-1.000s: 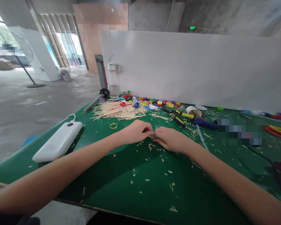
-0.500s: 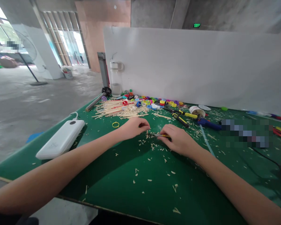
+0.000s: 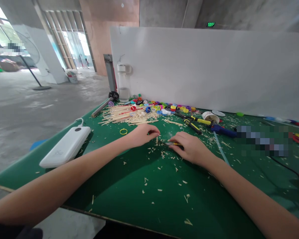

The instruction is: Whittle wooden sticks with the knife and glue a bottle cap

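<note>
My left hand (image 3: 146,134) pinches the top of a short wooden stick (image 3: 156,139), which points down toward the green table (image 3: 139,212). Just to its right, my right hand (image 3: 185,146) is closed round a small yellow-handled knife (image 3: 174,144), its blade pointing left toward the stick without visibly touching it. Pale wood shavings (image 3: 163,154) lie scattered under and in front of both hands. Behind them is a pile of thin wooden sticks (image 3: 119,114).
A white power bank (image 3: 66,146) with a cable lies at the left. Farther back are coloured bottle caps (image 3: 164,113), a glass bottle (image 3: 124,84), yellow-black pliers (image 3: 193,126), a tipped white cup (image 3: 210,117) and a blue-handled tool (image 3: 223,131). A white board (image 3: 201,69) stands behind.
The view has shifted very slightly. Both hands keep nearly the same pose and hold the same things.
</note>
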`<state>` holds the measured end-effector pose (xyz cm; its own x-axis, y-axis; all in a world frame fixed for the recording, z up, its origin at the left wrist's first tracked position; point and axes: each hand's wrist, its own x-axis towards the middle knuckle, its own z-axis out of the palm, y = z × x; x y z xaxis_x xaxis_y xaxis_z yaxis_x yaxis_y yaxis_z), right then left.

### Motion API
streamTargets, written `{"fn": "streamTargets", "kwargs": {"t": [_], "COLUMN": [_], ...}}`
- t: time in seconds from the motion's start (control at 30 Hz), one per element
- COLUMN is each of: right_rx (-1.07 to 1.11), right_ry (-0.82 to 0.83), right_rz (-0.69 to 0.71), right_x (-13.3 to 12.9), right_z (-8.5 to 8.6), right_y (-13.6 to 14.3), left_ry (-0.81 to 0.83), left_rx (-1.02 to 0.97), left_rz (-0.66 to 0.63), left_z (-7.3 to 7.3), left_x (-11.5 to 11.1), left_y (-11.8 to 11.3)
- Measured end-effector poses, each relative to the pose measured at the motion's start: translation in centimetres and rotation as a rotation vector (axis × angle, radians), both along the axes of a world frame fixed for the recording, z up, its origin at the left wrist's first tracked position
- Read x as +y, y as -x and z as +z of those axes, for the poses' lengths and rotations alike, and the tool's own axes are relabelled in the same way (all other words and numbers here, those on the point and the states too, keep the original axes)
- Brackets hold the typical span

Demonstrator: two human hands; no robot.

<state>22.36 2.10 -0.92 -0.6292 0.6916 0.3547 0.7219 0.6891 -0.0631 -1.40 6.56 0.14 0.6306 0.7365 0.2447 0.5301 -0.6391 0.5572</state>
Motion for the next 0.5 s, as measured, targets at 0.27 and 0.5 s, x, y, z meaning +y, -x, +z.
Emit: {"fn": "streamTargets", "kwargs": {"t": [0.27,0.5], "right_rx": [-0.003,-0.008], "right_ry": [0.098,0.169], "right_rz": [-0.028,0.012], "right_x": [0.2,1.0], "right_z": [0.0,0.3], "right_y": [0.4,1.3], "left_ry": [0.019,-0.016], "left_rx": [0.017,0.037], "left_rz": [-0.056,-0.112], "left_z": [0.8,1.0], "left_x": [-0.8,-1.5], "left_y": [-0.6,-1.2]}}
